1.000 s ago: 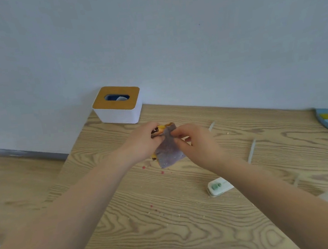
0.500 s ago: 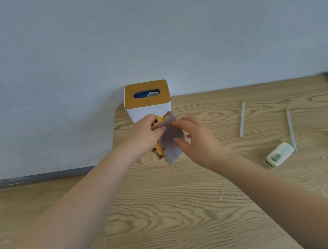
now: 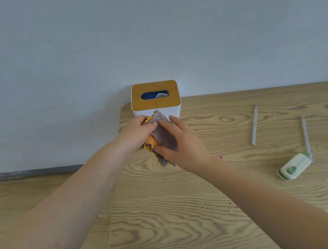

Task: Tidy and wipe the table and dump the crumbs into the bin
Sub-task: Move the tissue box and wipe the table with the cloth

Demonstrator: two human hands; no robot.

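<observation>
The left hand (image 3: pixel 137 134) clenched a crinkled snack wrapper (image 3: pixel 161 139), grey foil with orange edges, above the wood-grain table (image 3: pixel 171 227). The right hand (image 3: pixel 180 143) pinched it too. Just behind stood a white box-shaped bin (image 3: pixel 155 100) with a slotted wooden lid. Small crumbs (image 3: pixel 205 207) lay scattered nearby.

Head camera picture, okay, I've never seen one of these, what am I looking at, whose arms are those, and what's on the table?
No machine here: a camera worn on a person's head looks forward and down, so the two bare arms are the wearer's own. The left hand grips a crumpled wrapper, orange and grey, and the right hand pinches it from the other side, above the table. Behind the hands, by the wall, stands a white bin with a wooden lid and a slot. To the right lie thin pale sticks, a small white and green box and scattered crumbs.
</observation>
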